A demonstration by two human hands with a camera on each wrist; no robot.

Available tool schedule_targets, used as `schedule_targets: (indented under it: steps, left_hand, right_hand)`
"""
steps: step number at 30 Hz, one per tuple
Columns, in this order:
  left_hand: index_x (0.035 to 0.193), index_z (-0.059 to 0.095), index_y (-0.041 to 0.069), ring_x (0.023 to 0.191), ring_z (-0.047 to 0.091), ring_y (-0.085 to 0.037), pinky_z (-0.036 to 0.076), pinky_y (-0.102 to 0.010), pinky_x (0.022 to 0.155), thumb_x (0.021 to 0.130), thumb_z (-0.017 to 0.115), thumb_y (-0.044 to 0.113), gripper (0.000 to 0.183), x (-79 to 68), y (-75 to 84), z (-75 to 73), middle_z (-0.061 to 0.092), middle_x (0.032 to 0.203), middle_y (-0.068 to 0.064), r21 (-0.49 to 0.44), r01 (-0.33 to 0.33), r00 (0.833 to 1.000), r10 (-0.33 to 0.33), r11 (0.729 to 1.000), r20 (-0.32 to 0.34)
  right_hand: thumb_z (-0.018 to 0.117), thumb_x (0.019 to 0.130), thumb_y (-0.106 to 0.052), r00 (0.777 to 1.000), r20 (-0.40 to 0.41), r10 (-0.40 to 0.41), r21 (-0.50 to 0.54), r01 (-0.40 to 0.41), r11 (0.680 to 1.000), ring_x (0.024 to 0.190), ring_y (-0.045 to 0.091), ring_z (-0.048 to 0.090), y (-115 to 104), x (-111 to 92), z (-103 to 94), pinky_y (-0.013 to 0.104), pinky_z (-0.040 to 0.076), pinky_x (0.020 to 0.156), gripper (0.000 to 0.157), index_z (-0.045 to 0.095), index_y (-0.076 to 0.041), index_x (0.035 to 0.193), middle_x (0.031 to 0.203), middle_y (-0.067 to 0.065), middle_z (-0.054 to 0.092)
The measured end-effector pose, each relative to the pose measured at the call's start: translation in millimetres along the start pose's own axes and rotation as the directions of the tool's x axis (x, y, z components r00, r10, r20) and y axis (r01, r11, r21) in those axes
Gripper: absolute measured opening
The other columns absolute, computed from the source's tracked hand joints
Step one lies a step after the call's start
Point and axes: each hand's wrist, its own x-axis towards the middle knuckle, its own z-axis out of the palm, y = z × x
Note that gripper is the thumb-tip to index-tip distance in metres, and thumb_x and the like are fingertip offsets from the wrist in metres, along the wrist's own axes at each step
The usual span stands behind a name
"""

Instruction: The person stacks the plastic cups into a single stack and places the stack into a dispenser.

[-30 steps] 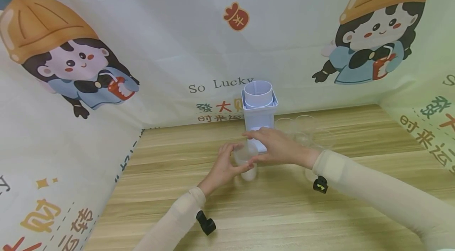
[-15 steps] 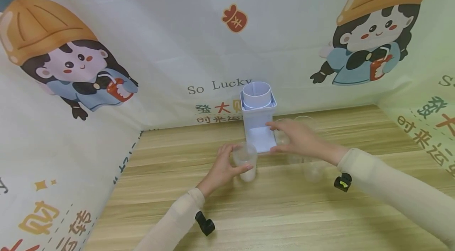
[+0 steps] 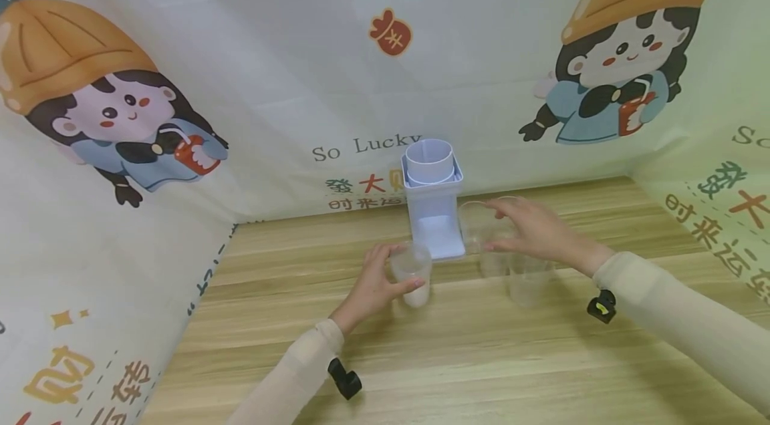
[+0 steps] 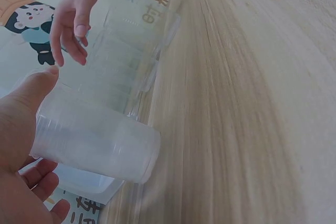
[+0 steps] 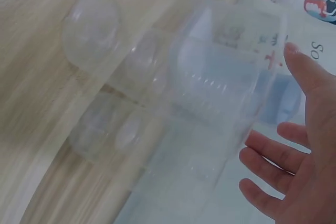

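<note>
A frosted plastic cup (image 3: 411, 271) stands upright on the wooden table, whitish toward its base. My left hand (image 3: 371, 288) grips it, thumb on the near side and fingers behind; the left wrist view shows the same frosted cup (image 4: 100, 137) with the curled fingers beyond it. Above a group of several clear plastic cups (image 3: 529, 281) is my right hand (image 3: 538, 230). In the right wrist view the fingers of my right hand (image 5: 310, 140) are spread loosely beside the rim of a clear cup (image 5: 210, 61), holding nothing. How many cups overlap there is hard to tell.
A pale lilac square holder (image 3: 434, 211) with a round tube on top stands at the back, between the frosted cup and the clear cups. Printed cloth (image 3: 313, 77) rises behind and at both sides. The wooden table (image 3: 421, 371) extends toward me.
My right hand has left the area by the frosted cup and moved right, over the clear cups. The left hand still holds the frosted cup in place. The head view has shifted slightly.
</note>
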Motion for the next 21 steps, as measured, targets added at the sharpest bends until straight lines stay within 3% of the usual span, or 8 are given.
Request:
schedule_targets:
  steps: [21]
  left_hand:
    - [0.136,0.053,0.008,0.133,0.041,-0.035,0.037,-0.056,0.110,0.077,0.086,0.032,0.072,0.5,-1.8,0.2,0.052,0.139,-0.013,-0.014,-0.014,1.000,0.014,1.000,-0.002]
  right_hand:
    - [0.077,0.079,-0.052,0.998,0.056,-0.001,-0.076,0.005,0.997,0.100,0.033,0.066,5.5,-3.3,5.0,0.054,0.051,0.092,0.081,0.051,-0.005,0.139,0.109,0.013,0.072]
